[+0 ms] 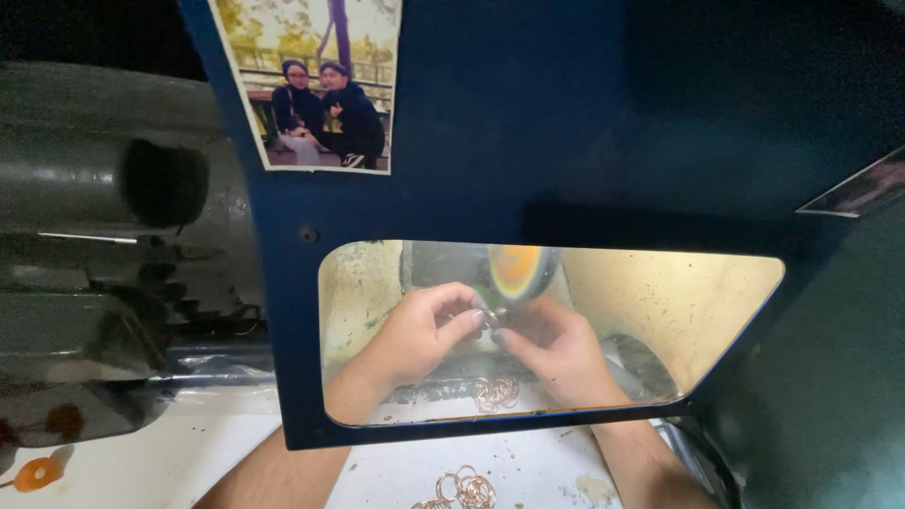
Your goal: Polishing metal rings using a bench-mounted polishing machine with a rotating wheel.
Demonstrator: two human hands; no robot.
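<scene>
Both of our grips are pinching one small ring between fingertips, our left hand and right hand meeting just under the spinning polishing wheel. We are holding the ring close against the wheel's lower edge; whether it is touching, we cannot tell, because our fingers are covering most of it.

We are reaching in under a dark blue guard panel, and we are seeing our hands only through its clear window, which is smeared with yellowish residue and is dulling the view. A photograph of two seated people is sticking to the panel above. A loose pile of copper-coloured rings is lying on the tabletop behind the window, and another cluster of rings is sitting nearer us, cut off by the bottom edge. A grey motor housing is looming at the left, mostly in shadow. An orange ring-shaped piece is lying at the far left.
</scene>
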